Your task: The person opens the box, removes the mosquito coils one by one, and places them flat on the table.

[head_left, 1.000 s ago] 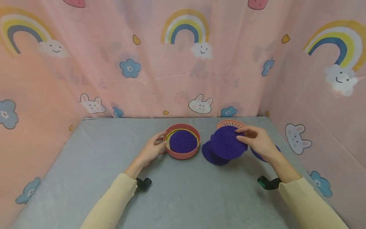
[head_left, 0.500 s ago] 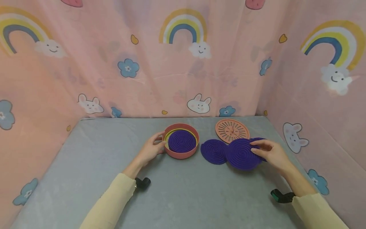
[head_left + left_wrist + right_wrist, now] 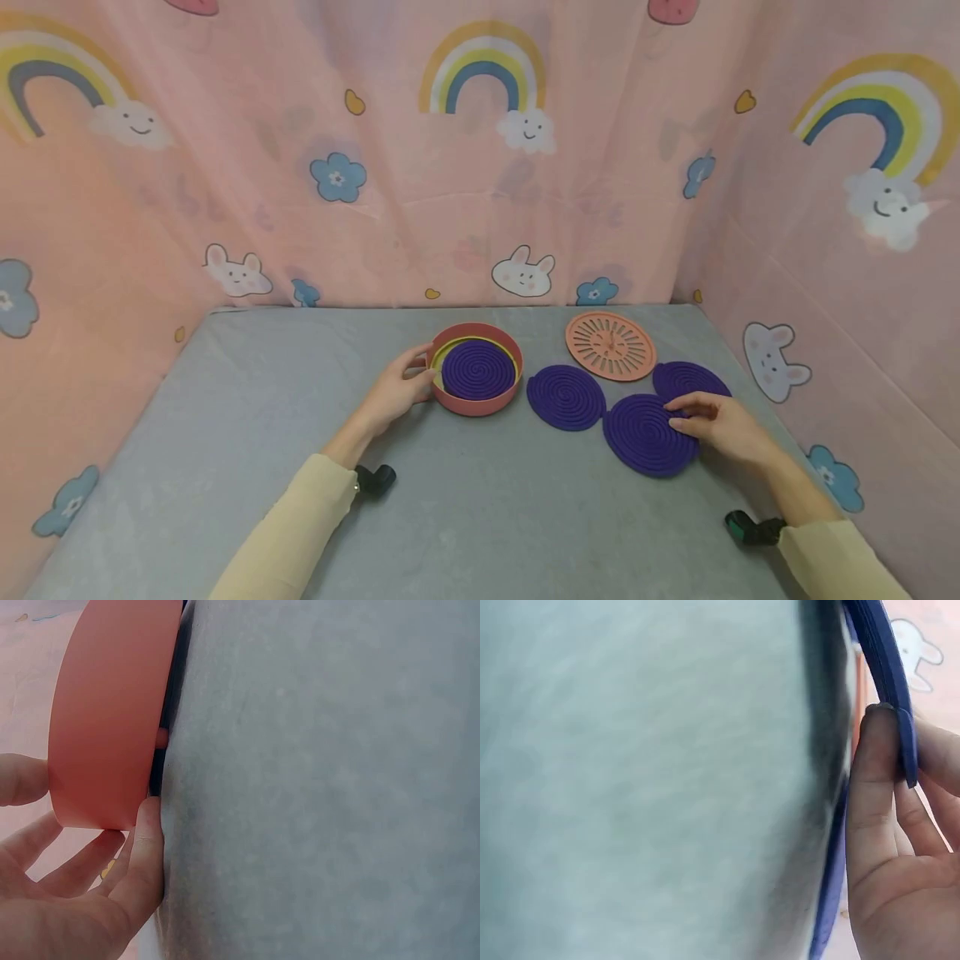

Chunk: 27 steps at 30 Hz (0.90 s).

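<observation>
My left hand grips the left side of a round, salmon-red coaster holder standing on the table; its side wall fills the upper left of the left wrist view. Inside the holder lie a purple spiral coaster and something yellow beneath it. With thumb and fingers, my right hand pinches the right edge of another purple spiral coaster. That edge is raised off the table in the right wrist view. Two more purple coasters lie beside it, one to the left and one behind, partly hidden.
An orange slotted disc lies flat behind the coasters. Grey cloth covers the table. A pink printed curtain hangs along its back and sides.
My right hand has brought the pinched coaster down and to the right, near the table, uncovering the orange disc and the left coaster. The left hand stays at the holder.
</observation>
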{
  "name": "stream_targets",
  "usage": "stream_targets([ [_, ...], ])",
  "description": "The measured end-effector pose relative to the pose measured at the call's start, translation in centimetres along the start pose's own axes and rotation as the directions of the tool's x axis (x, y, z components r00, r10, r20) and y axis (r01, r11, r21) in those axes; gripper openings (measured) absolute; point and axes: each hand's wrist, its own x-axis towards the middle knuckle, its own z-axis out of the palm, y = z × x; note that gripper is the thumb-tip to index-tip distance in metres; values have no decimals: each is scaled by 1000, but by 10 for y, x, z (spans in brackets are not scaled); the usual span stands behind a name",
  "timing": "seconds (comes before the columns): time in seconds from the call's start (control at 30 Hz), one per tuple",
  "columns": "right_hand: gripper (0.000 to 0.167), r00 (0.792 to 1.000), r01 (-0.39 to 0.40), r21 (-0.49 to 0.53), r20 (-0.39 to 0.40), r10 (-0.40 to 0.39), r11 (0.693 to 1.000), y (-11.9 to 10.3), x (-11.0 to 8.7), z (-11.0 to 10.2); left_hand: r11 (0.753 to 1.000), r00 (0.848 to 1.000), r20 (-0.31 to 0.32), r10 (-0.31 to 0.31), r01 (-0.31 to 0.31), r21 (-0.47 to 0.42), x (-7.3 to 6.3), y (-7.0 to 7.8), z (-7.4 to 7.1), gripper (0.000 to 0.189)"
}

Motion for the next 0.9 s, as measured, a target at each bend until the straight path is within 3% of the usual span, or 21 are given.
stream_targets([
  [0.3,31,999,1,24,47,-2,1000,9,-6,-1,1000,1000,9,3,-3,0,2,-2,1,54],
  [0.53,28,994,97,-144,73,-87,985,-11,-5,-16,1000,1000,16,0,0,-10,1,-3,0,54],
  [0.63,29,994,99,-197,72,-86,975,-19,-3,-22,1000,1000,17,3,-3,-12,2,-5,0,54],
  [0.77,35,996,66,-155,67,-56,986,-32,2,-23,1000,1000,20,5,-4,-9,2,-6,0,54],
  [0.9,39,994,83,-67,71,-79,994,-53,10,-21,1000,1000,26,3,-3,-22,3,-6,-2,54],
])
